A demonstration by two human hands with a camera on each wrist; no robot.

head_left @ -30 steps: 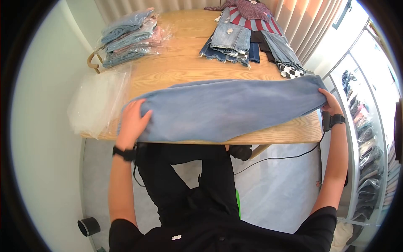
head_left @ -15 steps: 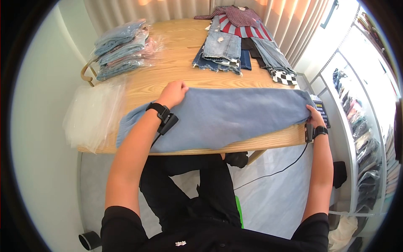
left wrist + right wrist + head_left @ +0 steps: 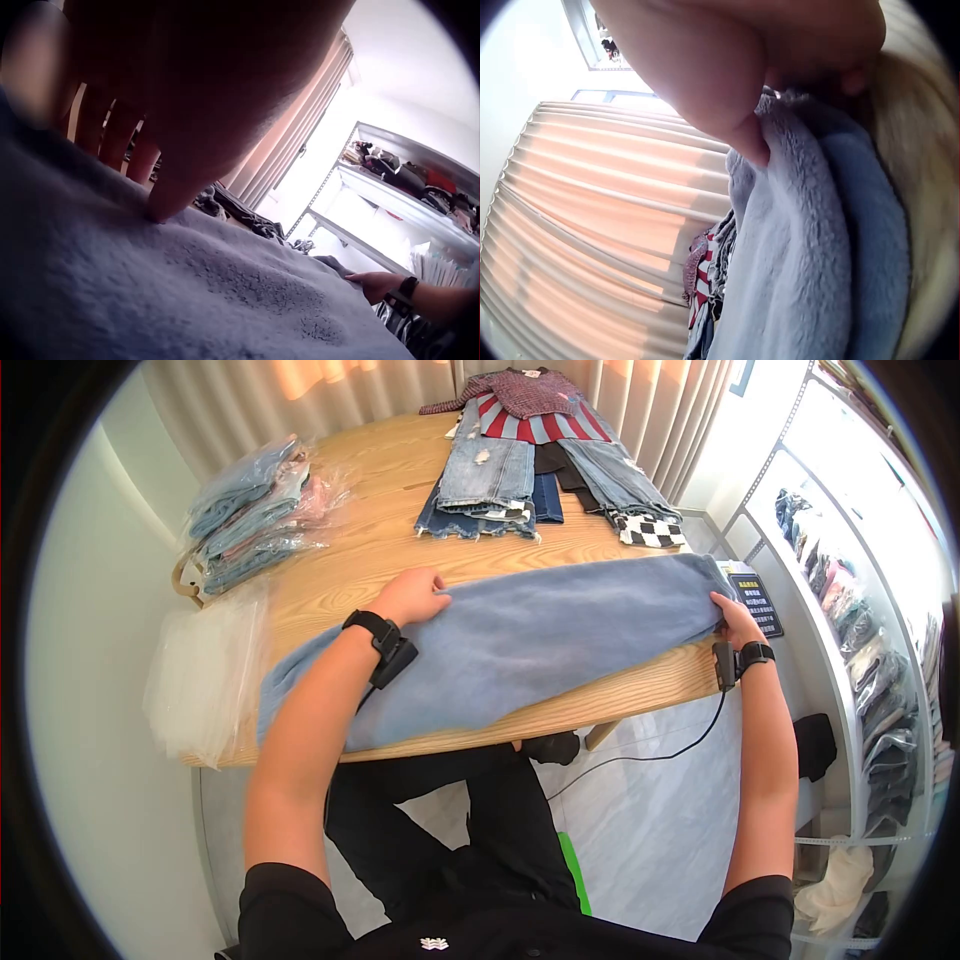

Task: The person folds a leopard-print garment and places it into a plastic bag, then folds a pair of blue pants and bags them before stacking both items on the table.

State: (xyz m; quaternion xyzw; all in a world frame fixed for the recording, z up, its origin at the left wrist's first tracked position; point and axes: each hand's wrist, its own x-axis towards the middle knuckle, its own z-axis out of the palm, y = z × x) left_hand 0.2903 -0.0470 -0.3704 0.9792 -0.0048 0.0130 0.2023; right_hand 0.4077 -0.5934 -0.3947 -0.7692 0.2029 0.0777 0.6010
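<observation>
A long, pale blue plush garment (image 3: 560, 625), folded lengthwise and shaped like trousers, lies along the table's front edge. My left hand (image 3: 405, 598) pinches its far edge left of the middle; in the left wrist view the thumb presses on the fuzzy cloth (image 3: 225, 277) while the other fingers go down behind the edge. At the garment's right end my right hand (image 3: 738, 622) grips the narrow end, thumb on top. The right wrist view has the thumb against the layered plush (image 3: 802, 195), with the fingers partly hidden beyond it. My left forearm covers part of the garment's left end.
Clear plastic bags (image 3: 200, 680) lie at the table's left front corner. Behind them is a stack of bagged clothes (image 3: 250, 510). Jeans (image 3: 485, 470) and a knitted top (image 3: 535, 395) are at the back right. A dark printed card (image 3: 755, 603) and shelves of clothes (image 3: 850, 630) stand right.
My left hand has moved from the garment's left end to its far edge, farther right. The right hand keeps its grip on the right end. The head view has shifted.
</observation>
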